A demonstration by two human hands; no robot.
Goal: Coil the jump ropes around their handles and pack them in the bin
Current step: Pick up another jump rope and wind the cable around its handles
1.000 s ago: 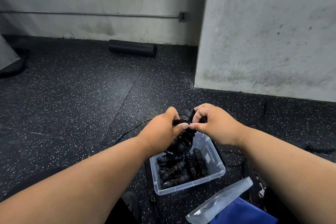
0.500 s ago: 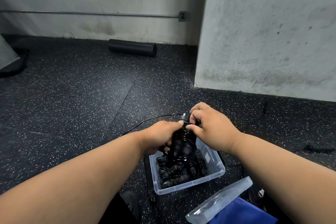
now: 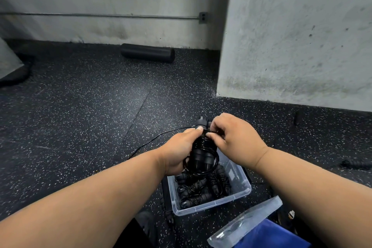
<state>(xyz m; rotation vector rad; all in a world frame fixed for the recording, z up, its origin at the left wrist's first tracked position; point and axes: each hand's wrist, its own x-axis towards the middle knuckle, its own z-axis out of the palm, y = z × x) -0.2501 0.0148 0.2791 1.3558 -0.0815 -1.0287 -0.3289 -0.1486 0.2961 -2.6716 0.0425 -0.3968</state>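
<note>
Your left hand [image 3: 179, 151] grips the rope-wrapped handles [image 3: 203, 153] upright over the clear bin's [image 3: 239, 193] far edge while your right hand [image 3: 235, 137] pinches the cord [image 3: 161, 135] at their top, its loose tail trailing left across open speckled floor [image 3: 90, 117].

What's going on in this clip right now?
A person is winding a jump rope around its handles above a clear bin. The left hand grips the bundle; the right hand pinches the cord near the top. A loose tail of cord trails onto the floor, so the coil isn't finished. Several coiled ropes already lie in the bin; its lid lies beside it.
</note>
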